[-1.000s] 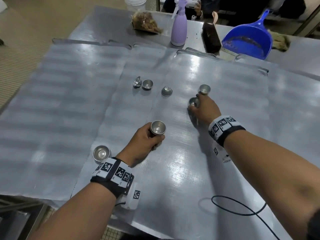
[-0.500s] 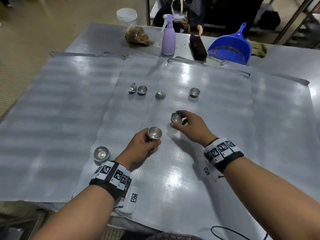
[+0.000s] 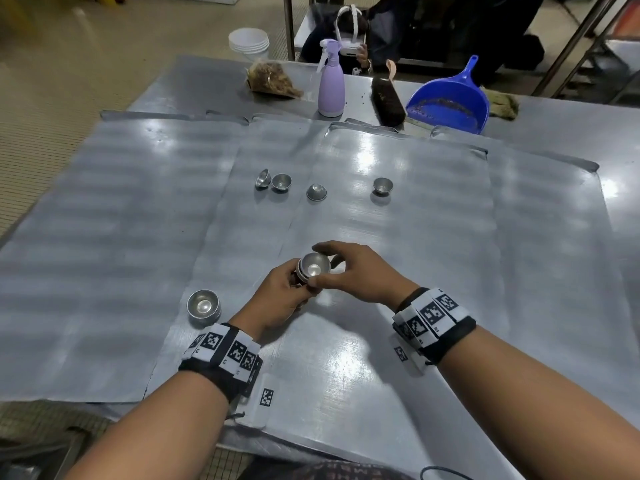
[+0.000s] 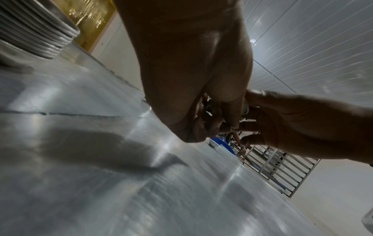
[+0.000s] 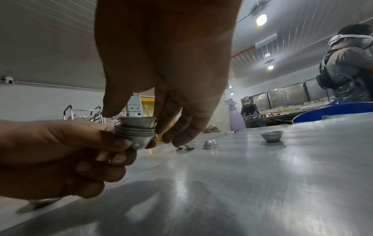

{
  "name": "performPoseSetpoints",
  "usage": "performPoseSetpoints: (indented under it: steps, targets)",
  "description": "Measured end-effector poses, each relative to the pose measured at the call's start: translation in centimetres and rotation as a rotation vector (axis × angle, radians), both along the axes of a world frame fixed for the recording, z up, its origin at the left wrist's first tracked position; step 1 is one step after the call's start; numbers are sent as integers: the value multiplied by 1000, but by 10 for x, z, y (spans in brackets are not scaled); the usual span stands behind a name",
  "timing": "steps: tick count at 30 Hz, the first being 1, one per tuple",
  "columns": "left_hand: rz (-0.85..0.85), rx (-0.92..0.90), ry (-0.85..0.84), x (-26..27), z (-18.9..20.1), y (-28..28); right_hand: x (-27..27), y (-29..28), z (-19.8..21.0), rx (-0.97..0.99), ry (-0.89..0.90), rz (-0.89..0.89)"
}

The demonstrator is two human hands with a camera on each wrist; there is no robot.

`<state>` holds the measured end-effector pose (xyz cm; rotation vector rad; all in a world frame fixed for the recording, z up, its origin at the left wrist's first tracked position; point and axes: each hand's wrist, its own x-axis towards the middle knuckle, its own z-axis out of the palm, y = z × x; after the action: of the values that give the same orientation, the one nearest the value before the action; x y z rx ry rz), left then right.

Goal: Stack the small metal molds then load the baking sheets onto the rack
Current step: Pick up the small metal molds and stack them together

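Head cam: the left hand (image 3: 277, 299) is gripping a nested stack of molds (image 3: 304, 273) just above the baking sheets (image 3: 398, 237), and the right hand (image 3: 356, 275) is pinching the top mold (image 3: 314, 266) by its rim, sitting it into the stack. They're small shiny metal cups. Four loose ones are lying further back; one of them (image 3: 316, 192) is sitting upside down. Another cup (image 3: 203, 304) is sitting beside the left wrist.

Left wrist cam: mostly palm (image 4: 191, 63), fingers curled, the molds barely showing.

Right wrist cam: the stack (image 5: 134, 132) is showing several ringed rims, the top mold (image 5: 138, 122) is sitting in it and sticking up above the other rims, thumb and fingertips (image 5: 159, 127) clamping its rim.
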<state>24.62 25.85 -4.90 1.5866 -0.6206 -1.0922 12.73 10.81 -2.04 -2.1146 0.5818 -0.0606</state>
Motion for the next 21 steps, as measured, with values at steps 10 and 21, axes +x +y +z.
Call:
performPoseSetpoints:
  steps: [10, 21]
  targets:
    - [46, -16, 67, 0, 4, -5, 3, -4, -7, -53, 7, 32]
    - [61, -1, 131, 8, -3, -17, 10, -20, -17, -25, 15, -21]
